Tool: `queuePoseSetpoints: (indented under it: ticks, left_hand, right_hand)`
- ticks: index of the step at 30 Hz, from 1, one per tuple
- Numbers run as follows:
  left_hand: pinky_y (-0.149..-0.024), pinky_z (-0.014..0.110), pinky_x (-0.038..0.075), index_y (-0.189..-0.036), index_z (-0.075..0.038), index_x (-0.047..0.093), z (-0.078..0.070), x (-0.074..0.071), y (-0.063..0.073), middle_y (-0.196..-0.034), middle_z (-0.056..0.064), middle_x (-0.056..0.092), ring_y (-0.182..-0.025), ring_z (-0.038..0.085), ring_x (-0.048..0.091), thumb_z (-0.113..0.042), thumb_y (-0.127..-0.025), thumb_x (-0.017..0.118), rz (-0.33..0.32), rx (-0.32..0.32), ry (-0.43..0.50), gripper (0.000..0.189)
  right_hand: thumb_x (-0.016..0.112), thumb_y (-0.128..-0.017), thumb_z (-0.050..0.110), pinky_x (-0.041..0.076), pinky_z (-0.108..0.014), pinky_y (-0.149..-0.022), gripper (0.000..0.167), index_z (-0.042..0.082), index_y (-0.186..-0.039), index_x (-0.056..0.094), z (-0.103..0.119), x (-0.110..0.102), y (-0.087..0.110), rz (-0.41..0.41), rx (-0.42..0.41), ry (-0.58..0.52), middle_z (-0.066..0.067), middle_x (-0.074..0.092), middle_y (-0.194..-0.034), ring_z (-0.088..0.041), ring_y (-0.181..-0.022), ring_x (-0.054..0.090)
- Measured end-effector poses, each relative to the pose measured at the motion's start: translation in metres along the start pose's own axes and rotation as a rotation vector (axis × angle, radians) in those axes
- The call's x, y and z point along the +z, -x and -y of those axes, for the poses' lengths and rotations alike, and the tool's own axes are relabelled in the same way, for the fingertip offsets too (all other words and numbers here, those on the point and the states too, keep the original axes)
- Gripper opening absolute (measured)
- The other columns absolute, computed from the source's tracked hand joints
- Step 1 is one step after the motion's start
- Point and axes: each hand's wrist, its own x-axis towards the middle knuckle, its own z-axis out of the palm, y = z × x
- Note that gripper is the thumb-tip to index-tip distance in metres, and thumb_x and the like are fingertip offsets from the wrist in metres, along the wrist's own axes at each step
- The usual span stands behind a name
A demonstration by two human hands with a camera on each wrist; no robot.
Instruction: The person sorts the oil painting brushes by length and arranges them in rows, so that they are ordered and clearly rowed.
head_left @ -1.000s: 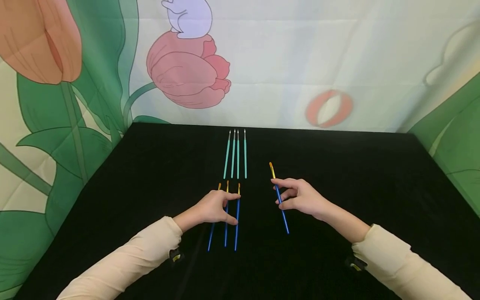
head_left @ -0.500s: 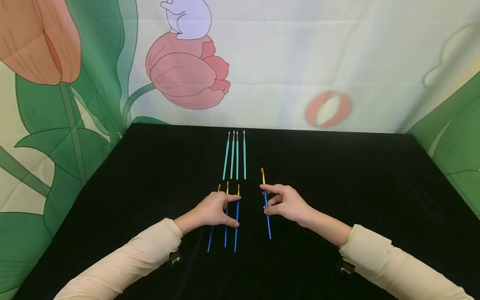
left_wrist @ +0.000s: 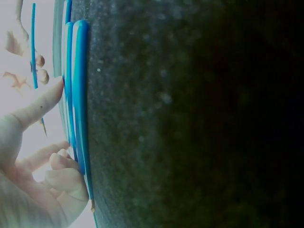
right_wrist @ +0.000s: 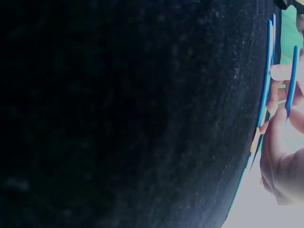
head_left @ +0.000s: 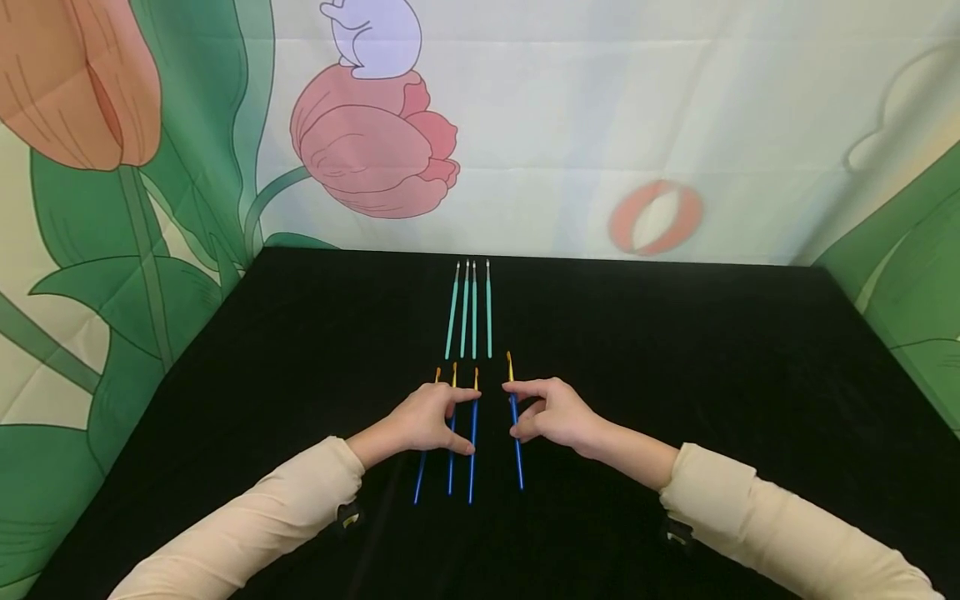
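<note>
My right hand (head_left: 562, 417) pinches a blue paintbrush (head_left: 517, 454) with a gold ferrule and orange-brown bristles, its tip pointing away from me. In the right wrist view this brush (right_wrist: 291, 78) appears raised over the black cloth. To its left, three similar blue paintbrushes lie side by side: a right one (head_left: 472, 475), a middle one (head_left: 451, 471) and a left one (head_left: 420, 479). My left hand (head_left: 423, 417) lies over them, hiding parts of their handles. Its outstretched index finger and thumb touch the right brush at two spots along its length.
Several teal paintbrushes (head_left: 474, 317) lie in a row farther back, bristles toward the rear edge. Black cloth (head_left: 712, 358) covers the table. Behind it hangs a curtain (head_left: 540, 125) printed with tulips.
My right hand has carried its blue paintbrush left and toward me, beside the three others, and the brush has turned closer to parallel with them. My left hand stays in place.
</note>
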Motion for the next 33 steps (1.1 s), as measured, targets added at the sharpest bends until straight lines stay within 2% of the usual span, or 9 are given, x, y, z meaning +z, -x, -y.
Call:
queuePoseSetpoints:
  ticks: [6,9,10,14,17,21,26,30,33]
  left_hand:
    - [-0.055,0.027,0.043,-0.148,-0.005,0.061,-0.004,-0.002,0.003,-0.072,-0.001,0.055,-0.057,0.012,0.051,-0.026,-0.080,0.094,-0.009,0.016,0.024,0.078]
    - [-0.056,0.028,0.044,-0.148,-0.006,0.062,-0.003,-0.002,0.002,-0.074,-0.002,0.056,-0.059,0.012,0.052,-0.026,-0.079,0.094,-0.012,0.014,0.011,0.079]
    - [-0.056,0.028,0.044,-0.148,-0.006,0.062,-0.004,-0.001,0.002,-0.075,-0.002,0.056,-0.059,0.012,0.052,-0.027,-0.079,0.095,-0.013,0.011,0.007,0.079]
    - [-0.057,0.026,0.042,-0.147,-0.004,0.062,-0.009,-0.002,0.004,-0.075,-0.003,0.055,-0.061,0.011,0.051,-0.026,-0.078,0.095,-0.017,-0.003,0.012,0.079]
    - [-0.057,0.027,0.041,-0.145,-0.001,0.062,-0.020,-0.008,0.008,-0.076,-0.001,0.054,-0.062,0.012,0.050,-0.025,-0.078,0.095,-0.012,0.005,0.020,0.078]
    - [-0.058,0.029,0.043,-0.144,0.002,0.062,-0.026,-0.013,0.011,-0.079,0.001,0.055,-0.065,0.015,0.051,-0.020,-0.078,0.095,-0.010,0.012,0.011,0.077]
    - [-0.061,0.029,0.045,-0.145,0.002,0.061,-0.017,-0.011,0.010,-0.083,0.001,0.056,-0.069,0.015,0.052,-0.013,-0.077,0.093,0.001,0.002,0.048,0.077]
    - [-0.060,0.026,0.047,-0.144,0.007,0.059,-0.038,-0.031,0.026,-0.090,0.004,0.058,-0.065,0.010,0.052,-0.010,-0.081,0.090,0.036,0.031,0.107,0.072]
    - [-0.059,0.024,0.047,-0.143,0.011,0.058,-0.054,-0.050,0.042,-0.099,0.009,0.061,-0.062,0.005,0.050,-0.009,-0.087,0.085,0.031,0.039,0.169,0.066]
  right_hand:
    - [0.065,-0.092,-0.012,0.062,-0.042,-0.088,0.066,-0.011,-0.154,0.043,0.047,0.023,0.015,-0.035,0.077,0.016,-0.030,0.049,-0.138,-0.032,-0.095,0.075]
    - [0.066,-0.092,-0.011,0.062,-0.039,-0.087,0.065,-0.011,-0.153,0.044,0.049,0.028,0.014,-0.039,0.089,0.023,-0.030,0.049,-0.138,-0.029,-0.093,0.075]
    - [0.065,-0.093,-0.011,0.061,-0.038,-0.088,0.064,-0.013,-0.153,0.043,0.062,0.033,0.019,-0.042,0.101,0.056,-0.031,0.049,-0.138,-0.027,-0.093,0.075]
    - [0.067,-0.092,-0.010,0.061,-0.033,-0.082,0.063,-0.012,-0.152,0.045,0.063,0.039,0.017,-0.054,0.109,0.126,-0.029,0.051,-0.136,-0.023,-0.088,0.076]
    - [0.069,-0.091,-0.011,0.060,-0.032,-0.076,0.064,-0.013,-0.150,0.047,0.062,0.043,0.015,-0.075,0.098,0.179,-0.029,0.052,-0.136,-0.024,-0.085,0.076]
    - [0.071,-0.090,-0.012,0.060,-0.031,-0.073,0.063,-0.013,-0.149,0.049,0.063,0.048,0.012,-0.091,0.088,0.226,-0.031,0.051,-0.140,-0.026,-0.084,0.076]
    - [0.070,-0.091,-0.012,0.062,-0.033,-0.077,0.062,-0.013,-0.150,0.048,0.066,0.049,0.013,-0.079,0.100,0.216,-0.034,0.047,-0.144,-0.028,-0.086,0.077]
    - [0.069,-0.093,-0.010,0.062,-0.036,-0.082,0.061,-0.014,-0.149,0.047,0.067,0.043,0.018,-0.072,0.102,0.174,-0.035,0.045,-0.145,-0.030,-0.089,0.076]
    - [0.068,-0.094,-0.008,0.062,-0.038,-0.084,0.059,-0.015,-0.149,0.047,0.068,0.034,0.026,-0.078,0.081,0.158,-0.036,0.045,-0.144,-0.030,-0.092,0.075]
